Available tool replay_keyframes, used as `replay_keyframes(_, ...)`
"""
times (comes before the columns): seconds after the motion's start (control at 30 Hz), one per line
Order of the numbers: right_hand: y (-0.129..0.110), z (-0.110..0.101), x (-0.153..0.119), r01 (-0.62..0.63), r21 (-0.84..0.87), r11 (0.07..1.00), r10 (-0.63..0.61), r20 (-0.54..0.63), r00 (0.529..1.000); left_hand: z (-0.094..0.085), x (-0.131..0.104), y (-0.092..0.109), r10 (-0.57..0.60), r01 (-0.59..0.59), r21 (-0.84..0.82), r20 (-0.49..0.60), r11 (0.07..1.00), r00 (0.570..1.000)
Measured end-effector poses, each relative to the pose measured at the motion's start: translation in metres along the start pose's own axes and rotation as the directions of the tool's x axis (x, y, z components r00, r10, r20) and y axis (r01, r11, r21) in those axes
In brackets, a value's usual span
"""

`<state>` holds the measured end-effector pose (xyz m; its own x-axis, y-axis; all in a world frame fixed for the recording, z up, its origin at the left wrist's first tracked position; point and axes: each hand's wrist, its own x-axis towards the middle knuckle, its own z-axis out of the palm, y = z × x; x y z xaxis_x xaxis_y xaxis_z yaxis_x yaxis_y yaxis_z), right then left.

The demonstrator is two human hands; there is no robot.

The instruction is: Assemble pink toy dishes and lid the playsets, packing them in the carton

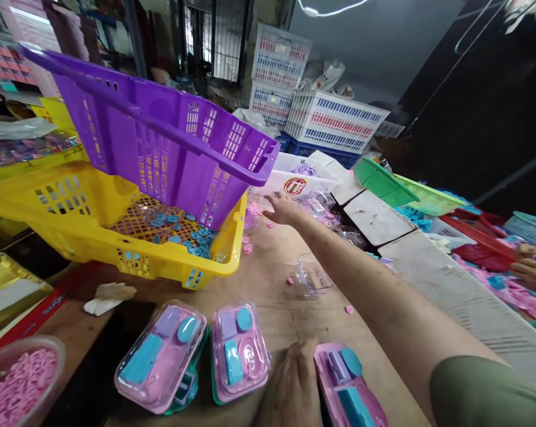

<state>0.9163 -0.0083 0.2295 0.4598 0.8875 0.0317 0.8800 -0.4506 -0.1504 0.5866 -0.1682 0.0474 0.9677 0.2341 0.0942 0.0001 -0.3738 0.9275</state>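
My right hand (282, 209) reaches far forward, fingers stretched and apart, over small pink pieces (252, 209) beside a yellow basket (214, 267). Close to me, my left hand (292, 379) lies on the table, fingers forward, against the left side of a pink toy set (350, 385) with blue and purple parts and no visible cover. Left of that hand stand two similar sets under clear covers: a nearer covered set (241, 353) and a farther-left covered set (163, 359). A clear plastic cover (312, 276) lies beneath my right forearm.
A purple basket (161, 142) leans in the yellow one, above blue discs (200, 240). At lower left is a tub (54, 350) of pink pieces. Cardboard flaps (378, 216) border the right side. Another person's hands (535, 267) work at far right. White crates (339, 121) stack behind.
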Motion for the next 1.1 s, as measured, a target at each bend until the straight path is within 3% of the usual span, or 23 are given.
replay_keyframes(0.13,-0.018,0.016,0.001,0.271,0.045,0.961,-0.275,0.131,0.952,0.000,0.002,-0.001,-0.018,0.019,-0.007,0.028,1.000,0.999)
replay_keyframes(0.23,-0.016,0.020,-0.009,0.307,0.091,0.947,-0.319,0.205,0.925,-0.001,0.003,0.000,0.000,0.002,-0.055,0.042,0.998,0.999)
replay_keyframes(0.43,-0.006,0.025,-0.038,0.167,0.201,0.965,-0.210,0.218,0.953,-0.020,-0.001,0.024,0.104,-0.103,-0.140,-0.004,0.985,0.995)
replay_keyframes(0.6,-0.028,0.043,-0.053,-0.059,0.245,0.968,0.032,0.111,0.993,-0.033,0.000,0.043,0.108,-0.107,-0.131,-0.005,0.986,0.994)
replay_keyframes(0.73,-0.039,0.035,-0.059,-0.179,0.382,0.907,0.173,0.050,0.984,-0.034,0.002,0.049,0.138,-0.139,-0.143,-0.020,0.980,0.990)
replay_keyframes(0.87,-0.036,-0.002,-0.087,-0.130,0.632,0.764,0.206,-0.047,0.977,-0.034,0.001,0.046,0.152,-0.155,-0.140,-0.034,0.978,0.988)
replay_keyframes(0.97,-0.030,-0.033,-0.146,-0.033,0.774,0.632,0.214,-0.134,0.968,-0.033,-0.001,0.042,0.171,-0.176,-0.136,-0.044,0.975,0.984)
replay_keyframes(1.03,-0.032,-0.045,-0.202,0.037,0.887,0.461,0.229,-0.159,0.960,-0.032,-0.001,0.040,0.196,-0.200,-0.127,-0.050,0.971,0.979)
replay_keyframes(1.1,-0.041,-0.047,-0.259,0.115,0.978,0.174,0.261,-0.158,0.952,-0.031,-0.001,0.038,0.228,-0.236,-0.106,-0.076,0.966,0.971)
